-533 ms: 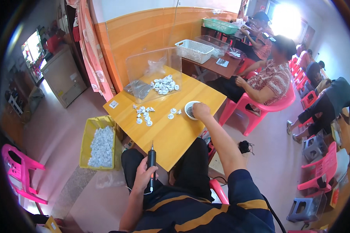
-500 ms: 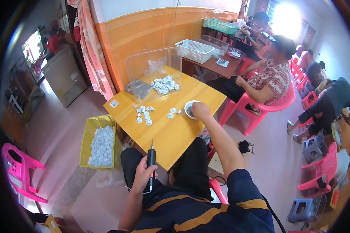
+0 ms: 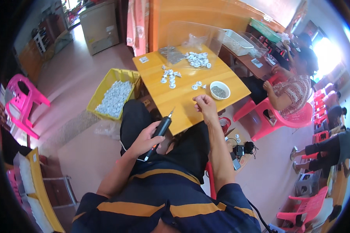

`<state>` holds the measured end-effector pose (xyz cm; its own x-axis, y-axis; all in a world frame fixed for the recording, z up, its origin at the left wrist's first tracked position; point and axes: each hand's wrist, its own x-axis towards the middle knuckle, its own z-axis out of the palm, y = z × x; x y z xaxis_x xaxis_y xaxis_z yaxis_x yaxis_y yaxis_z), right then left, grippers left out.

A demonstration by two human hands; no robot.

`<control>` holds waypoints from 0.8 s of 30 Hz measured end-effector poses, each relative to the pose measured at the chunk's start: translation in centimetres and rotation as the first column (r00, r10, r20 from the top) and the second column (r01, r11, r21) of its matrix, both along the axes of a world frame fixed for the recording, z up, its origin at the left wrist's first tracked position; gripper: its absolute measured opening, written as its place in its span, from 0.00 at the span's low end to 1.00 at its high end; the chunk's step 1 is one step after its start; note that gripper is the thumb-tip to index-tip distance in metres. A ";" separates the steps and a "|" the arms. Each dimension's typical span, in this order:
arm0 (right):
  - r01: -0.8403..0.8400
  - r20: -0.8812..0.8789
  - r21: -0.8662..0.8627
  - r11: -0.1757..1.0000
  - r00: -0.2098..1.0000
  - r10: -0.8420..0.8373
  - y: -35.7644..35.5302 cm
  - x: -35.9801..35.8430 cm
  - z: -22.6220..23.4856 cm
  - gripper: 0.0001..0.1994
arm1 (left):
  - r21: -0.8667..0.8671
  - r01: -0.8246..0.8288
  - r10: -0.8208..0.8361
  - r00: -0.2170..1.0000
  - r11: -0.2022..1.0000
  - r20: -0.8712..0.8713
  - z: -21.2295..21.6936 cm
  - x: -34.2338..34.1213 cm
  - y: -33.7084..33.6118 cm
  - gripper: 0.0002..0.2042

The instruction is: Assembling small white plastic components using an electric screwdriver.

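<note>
My left hand (image 3: 144,139) grips a black electric screwdriver (image 3: 161,128) over my lap, its tip pointing up toward the near edge of the yellow wooden table (image 3: 182,103). My right hand (image 3: 205,106) hovers over the table's near right part with fingers pinched together; whether it holds a small piece I cannot tell. Just beyond it stands a white bowl (image 3: 219,90) of small dark screws. Small white parts lie in a cluster (image 3: 170,77) mid-table, a few (image 3: 196,84) lie near the bowl, and a larger pile (image 3: 198,59) lies on a clear plastic sheet at the far side.
A yellow crate (image 3: 114,95) full of white parts stands on the floor left of the table. A person in a patterned shirt sits on a pink chair (image 3: 284,116) at the right. A pink chair (image 3: 23,101) stands at far left. White basket (image 3: 237,40) on a back table.
My right hand has drawn back from the white bowl toward me, fingers pinched. The left hand still holds the screwdriver, now tilted. The view has shifted.
</note>
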<state>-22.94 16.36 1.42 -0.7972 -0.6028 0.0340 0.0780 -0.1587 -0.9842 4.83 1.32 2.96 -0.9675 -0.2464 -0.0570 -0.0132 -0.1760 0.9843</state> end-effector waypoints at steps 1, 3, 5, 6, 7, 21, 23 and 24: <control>-0.018 0.004 0.008 1.000 1.000 0.018 -0.1 1.2 -0.8 0.07 | -0.001 0.049 -0.049 0.999 0.999 0.003 0.2 0.4 0.5 0.29; -0.064 0.106 -0.027 0.998 0.992 0.066 -0.3 3.3 -1.9 0.06 | 0.004 0.084 -0.084 0.996 0.996 0.008 0.1 1.2 1.2 0.29; -0.097 0.129 -0.030 0.995 0.987 0.100 -0.1 4.9 -2.4 0.05 | -0.003 0.150 -0.150 0.988 0.989 -0.025 -0.6 1.8 1.6 0.29; -0.126 0.154 -0.050 0.991 0.979 0.132 0.0 5.6 -2.7 0.05 | 0.009 0.139 -0.139 0.990 0.990 -0.005 -0.8 2.3 1.8 0.29; -0.152 0.177 -0.070 0.986 0.971 0.163 0.2 6.3 -2.9 0.05 | 0.014 0.133 -0.133 0.991 0.991 -0.004 -1.1 2.5 1.9 0.29; -0.283 0.141 -0.015 0.959 0.949 0.282 1.9 8.8 -3.9 0.06 | -0.067 0.123 -0.119 0.990 0.990 0.072 -2.4 3.6 2.9 0.30; -0.298 0.131 -0.008 0.955 0.946 0.296 1.7 8.4 -4.4 0.06 | -0.081 0.148 -0.144 0.988 0.986 0.057 -2.9 3.5 2.8 0.29; -0.297 0.120 0.002 0.955 0.948 0.295 1.6 8.4 -4.5 0.05 | -0.076 0.154 -0.149 0.987 0.985 0.064 -3.2 3.4 2.7 0.29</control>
<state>-14.58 17.97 -3.09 -0.5804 -0.8118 -0.0637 0.2336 -0.0911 -0.9681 8.24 3.99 -0.23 -0.9896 -0.1035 -0.1003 -0.0913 -0.0879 0.9919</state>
